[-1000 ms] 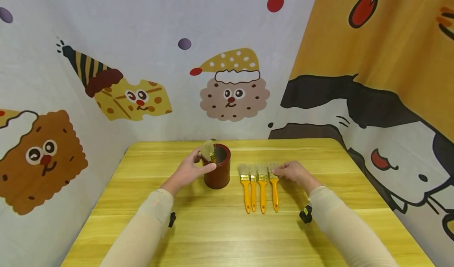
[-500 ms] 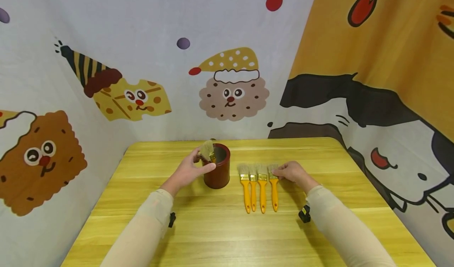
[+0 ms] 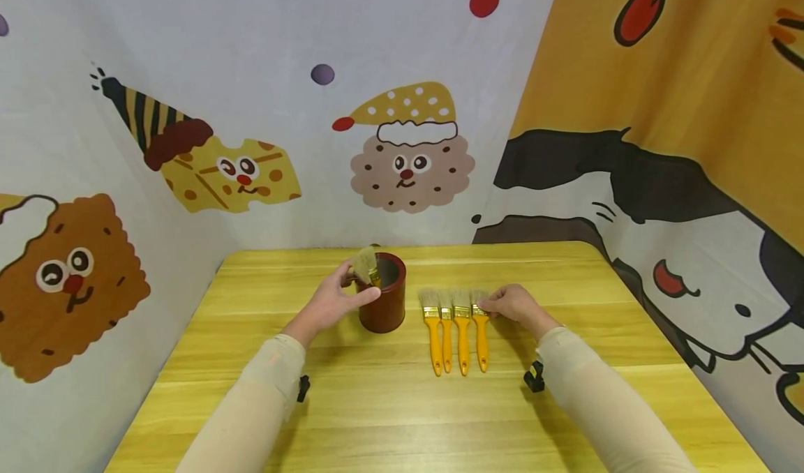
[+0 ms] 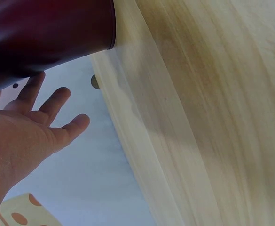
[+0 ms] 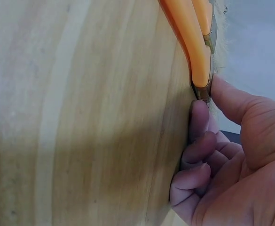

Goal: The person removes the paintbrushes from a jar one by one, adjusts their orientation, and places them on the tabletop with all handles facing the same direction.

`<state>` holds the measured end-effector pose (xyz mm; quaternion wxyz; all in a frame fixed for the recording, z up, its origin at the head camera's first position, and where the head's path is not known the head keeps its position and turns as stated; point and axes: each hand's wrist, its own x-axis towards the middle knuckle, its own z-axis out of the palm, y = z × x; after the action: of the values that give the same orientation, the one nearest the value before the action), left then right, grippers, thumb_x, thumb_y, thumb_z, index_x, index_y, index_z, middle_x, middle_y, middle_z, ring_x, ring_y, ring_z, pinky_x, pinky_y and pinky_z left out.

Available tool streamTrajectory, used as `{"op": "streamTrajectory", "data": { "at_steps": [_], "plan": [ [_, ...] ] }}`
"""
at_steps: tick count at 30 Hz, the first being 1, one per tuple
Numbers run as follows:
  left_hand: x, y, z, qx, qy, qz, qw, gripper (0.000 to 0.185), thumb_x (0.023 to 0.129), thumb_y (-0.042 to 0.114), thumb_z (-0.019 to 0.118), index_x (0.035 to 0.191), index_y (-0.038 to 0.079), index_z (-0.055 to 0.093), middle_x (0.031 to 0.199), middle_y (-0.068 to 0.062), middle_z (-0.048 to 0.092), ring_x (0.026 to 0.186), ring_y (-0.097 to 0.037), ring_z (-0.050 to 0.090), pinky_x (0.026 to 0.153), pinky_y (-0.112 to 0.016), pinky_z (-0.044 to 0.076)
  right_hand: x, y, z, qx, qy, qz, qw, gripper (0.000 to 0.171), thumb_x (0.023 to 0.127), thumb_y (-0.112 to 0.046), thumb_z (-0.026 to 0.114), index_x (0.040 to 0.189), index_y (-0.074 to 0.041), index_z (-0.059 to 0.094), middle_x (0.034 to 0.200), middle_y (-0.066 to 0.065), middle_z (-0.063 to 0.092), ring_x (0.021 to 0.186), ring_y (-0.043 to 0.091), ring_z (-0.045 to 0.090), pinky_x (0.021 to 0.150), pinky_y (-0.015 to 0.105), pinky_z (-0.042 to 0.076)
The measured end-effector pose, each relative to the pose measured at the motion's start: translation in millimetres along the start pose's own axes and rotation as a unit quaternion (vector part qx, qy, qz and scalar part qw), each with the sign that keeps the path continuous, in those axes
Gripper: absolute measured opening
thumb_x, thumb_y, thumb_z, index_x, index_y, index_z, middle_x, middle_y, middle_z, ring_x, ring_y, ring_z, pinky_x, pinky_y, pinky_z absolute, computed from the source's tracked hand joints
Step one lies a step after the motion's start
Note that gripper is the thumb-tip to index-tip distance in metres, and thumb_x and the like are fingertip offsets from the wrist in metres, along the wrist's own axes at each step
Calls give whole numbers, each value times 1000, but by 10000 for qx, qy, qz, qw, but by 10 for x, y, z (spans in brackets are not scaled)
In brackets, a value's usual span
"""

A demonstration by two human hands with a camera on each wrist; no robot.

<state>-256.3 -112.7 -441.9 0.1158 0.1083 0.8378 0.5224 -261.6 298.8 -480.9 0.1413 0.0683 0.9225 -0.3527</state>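
Left hand: the left hand (image 3: 331, 303) rested against the left side of the dark red cup (image 3: 384, 301), thumb on its near wall and fingers round the far side by the rim; in the wrist view the fingers (image 4: 57, 101) looked spread and relaxed.
Cup: it stood upright on the yellow wooden table (image 3: 389, 417), left of centre, just right of the left hand.
Brush in cup: one paintbrush (image 3: 367, 266) stood in the cup, bristles up, leaning at the rim just above the left hand.
Right hand: the right hand (image 3: 516, 304) pinched the ferrule of the rightmost brush (image 3: 480, 330) between thumb and curled fingers (image 5: 199, 123).
Row of brushes: four orange-handled brushes (image 3: 453, 328) lay side by side, bristles away from the person, between cup and right hand.
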Motion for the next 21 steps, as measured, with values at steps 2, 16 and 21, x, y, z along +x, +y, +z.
{"op": "streamTrajectory", "data": {
  "at_steps": [2, 16, 21],
  "plan": [
    [-7, 10, -1, -1, 1, -16, 10000, 88, 83, 61, 71, 153, 47, 20, 153, -2, 40, 144, -32, 38, 109, -59, 40, 2, -4, 7, 6, 17, -6, 10000, 33, 91, -42, 71, 92, -10, 76, 86, 3, 71, 84, 18, 61, 72, 30, 48],
    [-12, 36, -4, 47, 34, -9, 10000, 85, 84, 59, 71, 152, 47, 21, 152, -2, 42, 142, -29, 41, 108, -58, 41, 10, -8, 14, 18, 10, 46, 10000, 36, 90, -44, 71, 93, -9, 74, 87, 5, 69, 83, 19, 58, 70, 29, 47],
    [-15, 33, -1, 39, 32, -15, 10000, 85, 84, 58, 71, 152, 47, 21, 152, -2, 42, 143, -29, 40, 109, -58, 41, -3, -7, 14, 36, 6, 5, 10000, 36, 90, -43, 71, 92, -8, 73, 84, 6, 69, 80, 20, 57, 68, 30, 45]
  ]
}}
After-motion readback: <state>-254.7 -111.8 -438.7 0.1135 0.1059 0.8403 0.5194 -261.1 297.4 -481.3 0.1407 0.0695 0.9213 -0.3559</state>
